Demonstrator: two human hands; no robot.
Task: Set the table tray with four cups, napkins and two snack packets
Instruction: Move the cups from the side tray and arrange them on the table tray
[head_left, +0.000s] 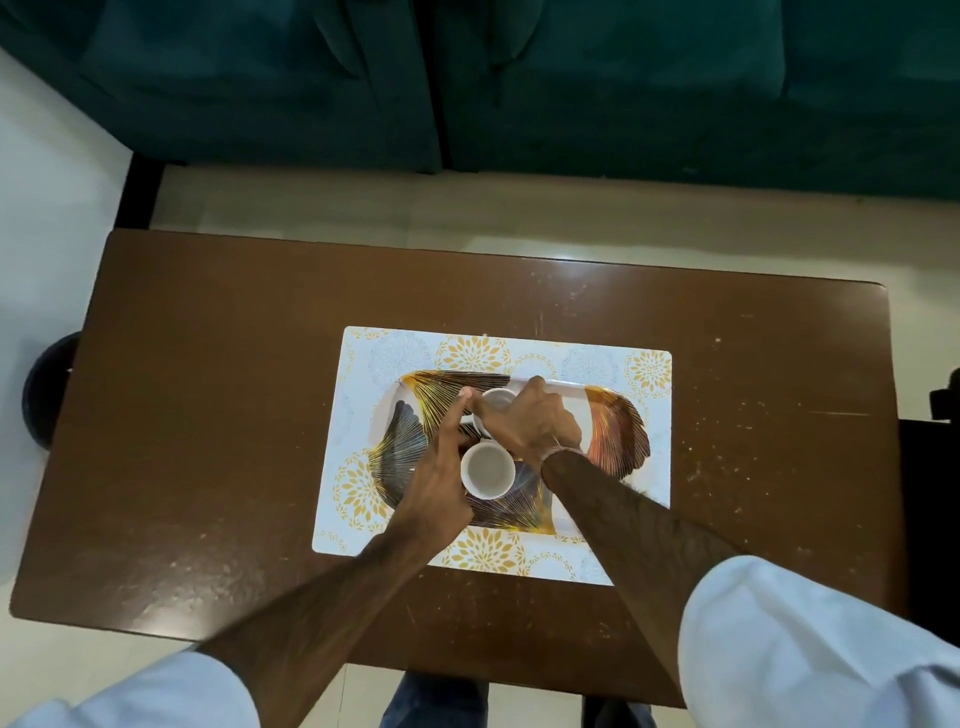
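Observation:
A leaf-patterned tray (618, 431) lies on a white placemat (649, 374) with yellow flowers, in the middle of the brown table (208, 389). Two white cups stand on the tray. The near cup (488, 472) is empty and my left hand (436, 478) wraps its left side, index finger stretched toward the far cup. My right hand (535, 421) grips the far cup (497, 401) from the right and hides most of it. No napkins or snack packets are in view.
A dark green sofa (519, 78) runs along the far side beyond a strip of pale floor. A dark round object (47, 389) sits on the floor at the table's left end. Bare brown tabletop surrounds the placemat.

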